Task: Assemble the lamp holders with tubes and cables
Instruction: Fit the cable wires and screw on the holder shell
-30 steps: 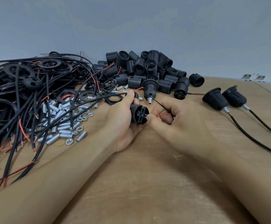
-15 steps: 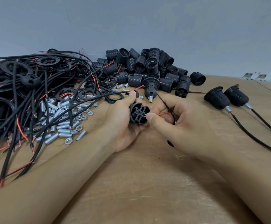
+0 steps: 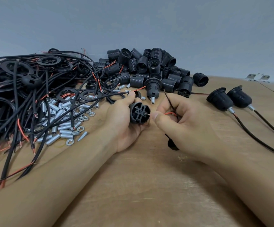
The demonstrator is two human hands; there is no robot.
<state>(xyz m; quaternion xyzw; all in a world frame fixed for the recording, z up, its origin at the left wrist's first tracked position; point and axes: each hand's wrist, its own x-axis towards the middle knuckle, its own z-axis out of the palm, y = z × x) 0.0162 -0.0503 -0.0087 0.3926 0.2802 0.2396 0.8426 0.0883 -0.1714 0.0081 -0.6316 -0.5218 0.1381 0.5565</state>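
My left hand [image 3: 124,122] grips a black lamp holder core [image 3: 139,113], its terminal face turned toward me. My right hand [image 3: 182,122] pinches the red wire [image 3: 169,113] of a black cable, whose bare tip sits at the core's right terminal. A thin black wire [image 3: 168,99] sticks up between the right fingers. A black part [image 3: 172,144] peeks out under the right hand. One holder with a threaded tube [image 3: 152,89] stands just behind my hands.
A tangle of black and red cables [image 3: 26,102] with rings fills the left. Silver tubes and nuts [image 3: 62,122] lie beside it. A pile of black holder shells [image 3: 149,68] sits at the back. Two finished holders with cables [image 3: 229,99] lie on the right of the wooden table [image 3: 141,185].
Both hands have drawn slightly nearer to me. The right hand has brought the red wire's tip up to the core's terminal, and the black part below it has come into sight.
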